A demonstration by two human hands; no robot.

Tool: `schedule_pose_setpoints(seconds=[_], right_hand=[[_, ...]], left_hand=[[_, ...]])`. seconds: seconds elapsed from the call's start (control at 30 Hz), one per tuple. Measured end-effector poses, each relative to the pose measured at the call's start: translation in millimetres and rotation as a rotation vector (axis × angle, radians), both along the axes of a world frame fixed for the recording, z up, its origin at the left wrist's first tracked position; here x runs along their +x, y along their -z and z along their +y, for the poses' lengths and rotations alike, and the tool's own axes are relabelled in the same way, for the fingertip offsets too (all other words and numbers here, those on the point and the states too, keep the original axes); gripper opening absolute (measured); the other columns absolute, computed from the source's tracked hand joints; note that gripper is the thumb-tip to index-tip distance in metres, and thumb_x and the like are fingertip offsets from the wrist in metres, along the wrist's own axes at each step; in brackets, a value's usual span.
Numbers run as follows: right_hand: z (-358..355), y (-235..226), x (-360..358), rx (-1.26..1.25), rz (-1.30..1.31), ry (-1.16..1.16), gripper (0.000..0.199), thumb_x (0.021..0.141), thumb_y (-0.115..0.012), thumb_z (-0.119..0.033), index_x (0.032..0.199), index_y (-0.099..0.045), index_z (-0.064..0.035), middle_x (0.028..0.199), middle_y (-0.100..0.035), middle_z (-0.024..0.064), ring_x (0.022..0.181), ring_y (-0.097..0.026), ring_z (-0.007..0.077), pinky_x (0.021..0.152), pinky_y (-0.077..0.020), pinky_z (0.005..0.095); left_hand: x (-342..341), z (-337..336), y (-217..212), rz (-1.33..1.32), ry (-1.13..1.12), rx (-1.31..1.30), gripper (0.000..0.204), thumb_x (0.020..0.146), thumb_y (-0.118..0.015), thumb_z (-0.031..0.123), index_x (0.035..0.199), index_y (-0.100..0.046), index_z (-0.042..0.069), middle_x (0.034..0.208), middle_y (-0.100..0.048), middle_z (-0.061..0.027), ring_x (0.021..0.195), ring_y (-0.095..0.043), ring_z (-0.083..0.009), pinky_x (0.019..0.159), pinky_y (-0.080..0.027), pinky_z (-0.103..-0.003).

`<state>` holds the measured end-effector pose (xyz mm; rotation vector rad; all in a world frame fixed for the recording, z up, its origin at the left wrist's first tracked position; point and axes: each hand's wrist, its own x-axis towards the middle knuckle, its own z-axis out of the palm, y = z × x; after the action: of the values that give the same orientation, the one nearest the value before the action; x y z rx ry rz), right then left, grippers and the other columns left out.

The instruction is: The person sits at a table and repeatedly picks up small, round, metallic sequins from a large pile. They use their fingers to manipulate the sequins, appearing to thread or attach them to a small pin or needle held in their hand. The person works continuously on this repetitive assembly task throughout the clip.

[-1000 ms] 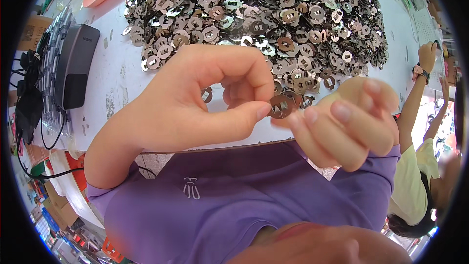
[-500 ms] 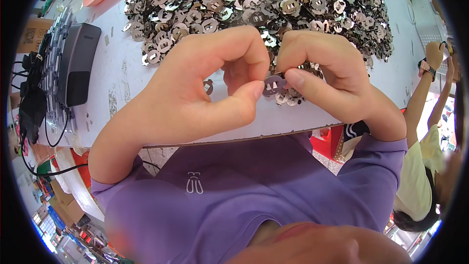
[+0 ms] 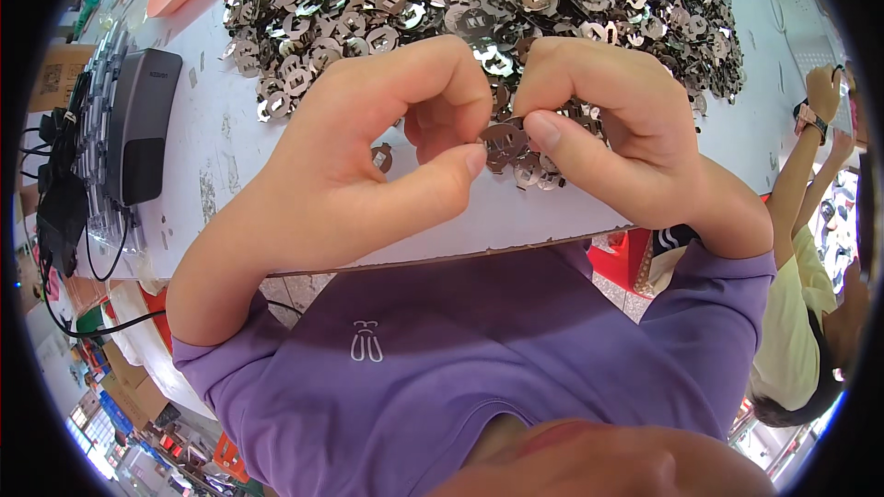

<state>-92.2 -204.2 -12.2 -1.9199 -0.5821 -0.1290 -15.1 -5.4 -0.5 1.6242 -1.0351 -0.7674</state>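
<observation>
"grey-brown metal, the flat round disc with slotted cut-outs [image 3: 503, 144]: where?"

"between the two bare hands, at the near side of the pile of shiny stamped metal discs [image 3: 479, 0] on the white tabletop [image 3: 442, 241]."

"fingers?"

"left hand [image 3: 336, 152]: thumb and forefinger clamped on the disc's left edge. right hand [image 3: 658, 161]: thumb and forefinger clamped at its right edge. how firmly, cannot tell."

"handling tips?"

"edges only, light even pinch from both sides. thin sheet probably bends or flicks away if squeezed hard; fingertips best kept off the cut-outs. steady wrists, disc face toward the person so the slots can be seen. other loose disc [image 3: 381, 157], visible through the left hand's curl, looks clear of the work."

"brands, writing?"

"dark grey box-shaped device with rounded edges [image 3: 147, 120], at left: pale lettering, not copied. brown cardboard box [image 3: 72, 63] beyond it: dark printed square, probably a scan code. purple short-sleeved shirt [image 3: 516, 313]: white line emblem [image 3: 366, 342], no words made out. discs: no marking legible."
</observation>
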Motion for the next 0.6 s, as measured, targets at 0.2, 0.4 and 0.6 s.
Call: schedule_pose_setpoints(seconds=[0.2,0.4,0.6], right_hand=[[-0.8,-0.2,0.1,-0.014,0.003,-0.002,0.005,0.082,-0.052,-0.001,0.082,-0.054,0.0033,0.069,-0.051,0.0081,0.06,-0.044,0.0161,0.056,-0.0343,0.0283],[-0.3,1.6,0.5,0.043,0.072,-0.015,0.007,0.083,-0.051,-0.002,0.084,-0.055,0.0032,0.07,-0.051,0.0076,0.06,-0.045,0.0143,0.055,-0.0343,0.0273],[-1.9,1.1,1.3,0.148,0.274,-0.063,0.009,0.084,-0.049,-0.003,0.084,-0.054,0.004,0.074,-0.052,0.0081,0.061,-0.047,0.0124,0.055,-0.0363,0.0256]], left_hand=[[0.6,-0.2,-0.3,-0.019,0.001,0.005,0.017,0.073,-0.058,0.012,0.08,-0.046,0.003,0.076,-0.044,-0.0018,0.072,-0.041,-0.0122,0.069,-0.033,-0.025],[-0.6,-0.7,0.1,-0.034,-0.022,0.008,0.015,0.073,-0.057,0.011,0.079,-0.046,0.003,0.075,-0.043,-0.0018,0.072,-0.041,-0.0121,0.068,-0.033,-0.025],[-1.9,-0.2,-1.3,-0.055,-0.051,0.037,0.015,0.072,-0.056,0.01,0.079,-0.045,0.003,0.074,-0.043,-0.0017,0.071,-0.041,-0.0121,0.067,-0.034,-0.025]])
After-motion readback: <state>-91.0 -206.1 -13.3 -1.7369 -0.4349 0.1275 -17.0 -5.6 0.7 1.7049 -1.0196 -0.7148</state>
